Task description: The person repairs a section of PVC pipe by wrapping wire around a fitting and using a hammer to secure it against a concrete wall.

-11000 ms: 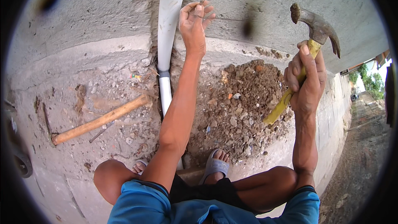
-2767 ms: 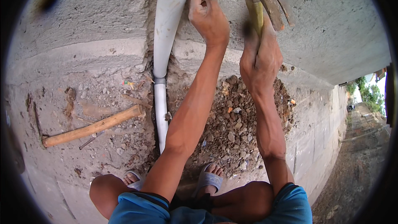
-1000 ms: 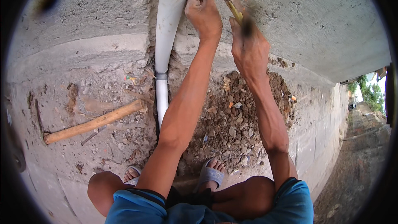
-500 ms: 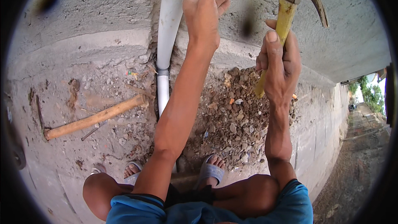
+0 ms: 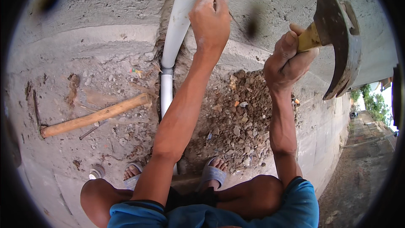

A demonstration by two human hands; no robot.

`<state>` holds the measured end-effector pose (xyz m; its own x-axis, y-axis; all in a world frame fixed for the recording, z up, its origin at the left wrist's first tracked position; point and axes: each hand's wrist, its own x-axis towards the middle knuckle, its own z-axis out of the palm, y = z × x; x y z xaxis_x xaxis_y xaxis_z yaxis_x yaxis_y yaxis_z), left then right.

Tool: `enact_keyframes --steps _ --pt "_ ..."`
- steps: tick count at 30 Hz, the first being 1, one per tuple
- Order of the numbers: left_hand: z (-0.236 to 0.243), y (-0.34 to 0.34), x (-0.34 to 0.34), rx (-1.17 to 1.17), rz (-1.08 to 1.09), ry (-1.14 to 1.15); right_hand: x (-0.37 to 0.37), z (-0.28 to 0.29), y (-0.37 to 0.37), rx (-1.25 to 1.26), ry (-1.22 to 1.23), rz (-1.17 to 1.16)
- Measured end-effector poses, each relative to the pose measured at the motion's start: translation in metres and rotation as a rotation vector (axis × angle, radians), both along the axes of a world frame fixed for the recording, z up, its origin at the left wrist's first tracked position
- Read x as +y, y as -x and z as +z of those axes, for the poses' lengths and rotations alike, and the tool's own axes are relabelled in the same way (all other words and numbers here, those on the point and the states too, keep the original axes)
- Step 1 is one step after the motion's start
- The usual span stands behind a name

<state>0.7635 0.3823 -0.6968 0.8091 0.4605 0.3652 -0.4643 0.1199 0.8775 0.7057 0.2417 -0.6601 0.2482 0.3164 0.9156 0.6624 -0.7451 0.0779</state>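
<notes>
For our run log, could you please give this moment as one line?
left hand: holding thin wire beside grey pipe | right hand: gripping claw hammer | ground: wooden-handled tool, rubble heap

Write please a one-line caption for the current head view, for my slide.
The right hand grips a hammer while the left hand pinches a thin wire beside a grey pipe.

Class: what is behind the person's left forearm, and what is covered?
The white lower pipe runs behind the left forearm, apparently showing past the elbow too; the stretch between is covered.
</notes>
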Motion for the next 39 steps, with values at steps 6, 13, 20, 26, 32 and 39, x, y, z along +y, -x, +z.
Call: enact_keyframes --steps 6,13,20,26,32,39 --pt "-0.023 -0.025 0.0 -0.104 0.225 -0.162 0.005 -0.01 -0.033 0.314 0.163 -0.374" --pt "-0.03 -0.029 -0.006 -0.133 0.262 -0.198 0.002 0.004 -0.01 0.048 -0.133 0.102" --pt "-0.028 -0.019 0.005 -0.174 0.297 -0.256 0.019 0.01 -0.002 0.352 0.126 -0.332" --pt "-0.025 -0.014 0.001 -0.157 0.231 -0.255 0.003 -0.003 -0.012 0.067 -0.03 0.039" --pt "-0.027 -0.016 0.013 -0.118 0.24 -0.332 0.026 -0.003 -0.012 0.391 0.113 -0.268" --pt "-0.023 -0.013 0.003 -0.109 0.269 -0.408 -0.003 -0.026 -0.021 0.164 0.101 -0.165"
